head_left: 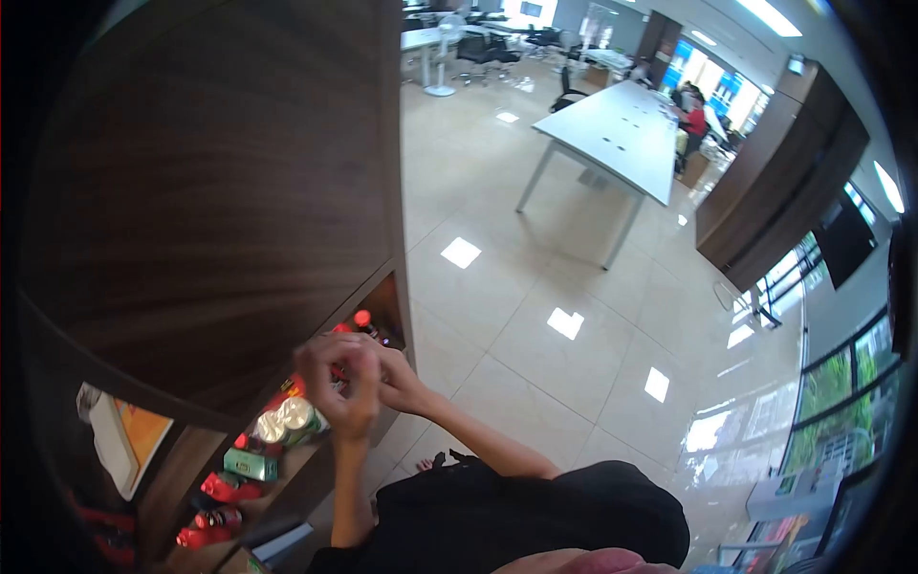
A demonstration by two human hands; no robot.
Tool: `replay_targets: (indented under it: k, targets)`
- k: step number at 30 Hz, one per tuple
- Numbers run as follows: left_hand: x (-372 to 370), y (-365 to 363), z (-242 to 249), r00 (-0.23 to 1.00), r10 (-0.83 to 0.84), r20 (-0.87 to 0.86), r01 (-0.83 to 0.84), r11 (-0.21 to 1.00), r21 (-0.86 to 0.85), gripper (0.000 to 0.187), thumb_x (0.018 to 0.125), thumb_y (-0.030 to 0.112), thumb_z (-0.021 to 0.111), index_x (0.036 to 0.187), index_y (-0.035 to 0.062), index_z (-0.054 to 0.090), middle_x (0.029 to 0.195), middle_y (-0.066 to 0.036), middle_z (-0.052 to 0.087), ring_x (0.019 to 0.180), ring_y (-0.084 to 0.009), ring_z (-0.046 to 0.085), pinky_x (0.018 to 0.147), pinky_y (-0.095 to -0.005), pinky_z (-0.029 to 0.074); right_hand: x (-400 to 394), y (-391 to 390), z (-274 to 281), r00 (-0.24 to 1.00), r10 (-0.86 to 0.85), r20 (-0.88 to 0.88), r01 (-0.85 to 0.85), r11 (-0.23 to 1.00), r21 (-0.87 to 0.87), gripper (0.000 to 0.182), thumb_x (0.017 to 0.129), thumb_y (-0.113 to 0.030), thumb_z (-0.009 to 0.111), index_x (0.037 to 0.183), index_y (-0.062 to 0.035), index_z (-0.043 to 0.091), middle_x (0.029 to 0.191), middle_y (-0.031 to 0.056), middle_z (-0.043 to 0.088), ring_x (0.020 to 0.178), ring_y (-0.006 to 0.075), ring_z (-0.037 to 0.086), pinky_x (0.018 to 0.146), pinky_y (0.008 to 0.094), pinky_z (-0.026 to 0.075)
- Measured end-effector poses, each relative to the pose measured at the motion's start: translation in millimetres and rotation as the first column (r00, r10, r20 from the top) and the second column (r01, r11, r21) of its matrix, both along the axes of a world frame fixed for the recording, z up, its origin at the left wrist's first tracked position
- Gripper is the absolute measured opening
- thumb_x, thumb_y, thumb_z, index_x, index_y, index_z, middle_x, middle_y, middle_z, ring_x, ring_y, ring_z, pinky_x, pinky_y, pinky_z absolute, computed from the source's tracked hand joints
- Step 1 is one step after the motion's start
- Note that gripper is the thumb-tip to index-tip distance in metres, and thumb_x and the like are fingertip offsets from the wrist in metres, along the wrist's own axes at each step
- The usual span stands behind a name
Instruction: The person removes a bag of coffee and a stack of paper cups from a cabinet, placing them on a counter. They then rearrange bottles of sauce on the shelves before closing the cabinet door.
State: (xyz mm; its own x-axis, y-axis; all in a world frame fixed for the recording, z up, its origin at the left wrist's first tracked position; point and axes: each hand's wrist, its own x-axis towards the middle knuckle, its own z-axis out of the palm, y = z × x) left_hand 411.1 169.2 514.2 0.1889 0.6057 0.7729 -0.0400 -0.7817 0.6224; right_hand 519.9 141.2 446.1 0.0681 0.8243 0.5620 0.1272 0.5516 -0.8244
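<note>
Both hands are raised together in front of an open shelf compartment of a dark wooden cabinet. My left hand [341, 385] has its thumb and fingers curled in towards each other. Just behind it and touching or overlapping it, my right hand [397, 381] is closed, with its fingers partly hidden. Whatever lies between them is too blurred to name. Nearest below them on the shelf are silver-topped cans [287, 419]. Beside the cans sit a green box [251, 465] and red packages [229, 488]. A red-capped bottle [363, 321] stands just beyond the hands.
The cabinet's large dark panel [210, 172] fills the left side. A lower compartment holds a white and orange item [134, 440]. A long white table [622, 134] stands on the tiled floor [516, 316]. People [693, 120] are at its far end, beside a wooden cabinet [779, 172].
</note>
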Motion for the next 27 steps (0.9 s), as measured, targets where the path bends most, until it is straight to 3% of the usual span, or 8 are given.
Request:
replay_targets:
  k: [3,6,9,13,17,20,23,27]
  targets:
    - [34,-37,-29,0.955,0.072,-0.289,-0.046,0.994,0.096,0.036,0.085,0.02,0.066,0.118,0.0054,0.06,0.12,-0.011,0.061,0.116,-0.0304,0.053,0.102,-0.0416,0.037,19,-43,-8,0.9,-0.036,-0.435,0.009,0.998,-0.064,0.062,0.097,-0.025,0.052,0.151,-0.0074,0.027,0.156,0.0147,0.029,0.141,0.03,0.033,0.114,0.0443,0.028]
    - [52,-71,-68,0.886,-0.195,-0.421,0.205,0.979,-0.022,0.038,0.09,0.024,0.06,0.121,0.003,0.057,0.122,-0.014,0.061,0.117,-0.0301,0.055,0.1,-0.0402,0.041,35,-75,-42,0.904,-0.07,-0.421,-0.022,0.977,-0.211,0.076,0.099,-0.042,0.044,0.156,-0.01,0.006,0.161,0.0134,0.016,0.147,0.0294,0.021,0.117,0.0425,0.02]
    - [59,-93,-124,0.787,-0.564,-0.249,0.463,0.807,-0.367,0.038,0.092,0.026,0.057,0.121,0.002,0.057,0.12,-0.015,0.062,0.114,-0.0296,0.057,0.097,-0.039,0.044,49,-103,-96,0.927,-0.061,-0.37,-0.117,0.889,-0.442,0.06,0.098,-0.039,0.052,0.144,-0.0035,0.039,0.145,0.0159,0.045,0.137,0.0266,0.041,0.114,0.0385,0.03]
    - [62,-98,-215,0.724,-0.689,-0.043,0.515,0.58,-0.631,0.04,0.094,0.029,0.054,0.121,0.0006,0.056,0.117,-0.016,0.064,0.11,-0.0289,0.061,0.093,-0.0373,0.047,44,-114,-169,0.825,-0.168,-0.539,-0.251,0.746,-0.617,0.052,0.095,-0.046,0.057,0.125,-0.0042,0.061,0.126,0.0164,0.062,0.127,0.0238,0.053,0.107,0.034,0.037]
    - [40,-98,-322,0.737,-0.671,0.081,0.453,0.401,-0.796,0.043,0.099,0.034,0.044,0.119,-0.0018,0.058,0.115,-0.018,0.065,0.101,-0.0276,0.065,0.09,-0.0356,0.048,18,-118,-281,0.78,-0.218,-0.586,-0.32,0.666,-0.674,0.046,0.095,-0.041,0.058,0.117,-0.0012,0.064,0.126,0.0152,0.063,0.119,0.0226,0.058,0.1,0.0334,0.044]
    - [17,-106,-337,0.736,-0.677,-0.023,0.315,0.372,-0.873,0.044,0.099,0.035,0.045,0.118,-0.0019,0.059,0.111,-0.019,0.067,0.1,-0.0267,0.065,0.092,-0.035,0.047,4,-125,-356,0.825,-0.18,-0.535,-0.325,0.623,-0.711,0.042,0.095,-0.036,0.058,0.112,0.001,0.066,0.126,0.0143,0.063,0.113,0.0217,0.062,0.094,0.0329,0.049]
    - [8,-112,-367,0.748,-0.663,-0.034,0.266,0.346,-0.899,0.043,0.099,0.032,0.047,0.119,-0.0029,0.059,0.105,-0.018,0.069,0.097,-0.0251,0.067,0.088,-0.0319,0.049,-9,-107,-446,0.738,-0.131,-0.662,-0.562,0.425,-0.71,0.058,0.093,-0.056,0.054,0.13,-0.0127,0.06,0.125,0.0168,0.063,0.115,0.023,0.059,0.091,0.036,0.048]
    - [6,-109,-368,0.722,-0.689,-0.055,0.241,0.325,-0.914,0.046,0.097,0.036,0.05,0.12,-0.002,0.061,0.105,-0.018,0.07,0.101,-0.0262,0.066,0.09,-0.0327,0.049,-14,-122,-424,0.759,-0.208,-0.617,-0.547,0.31,-0.777,0.059,0.091,-0.057,0.056,0.131,-0.0142,0.059,0.125,0.0156,0.064,0.114,0.0227,0.06,0.09,0.0359,0.049]
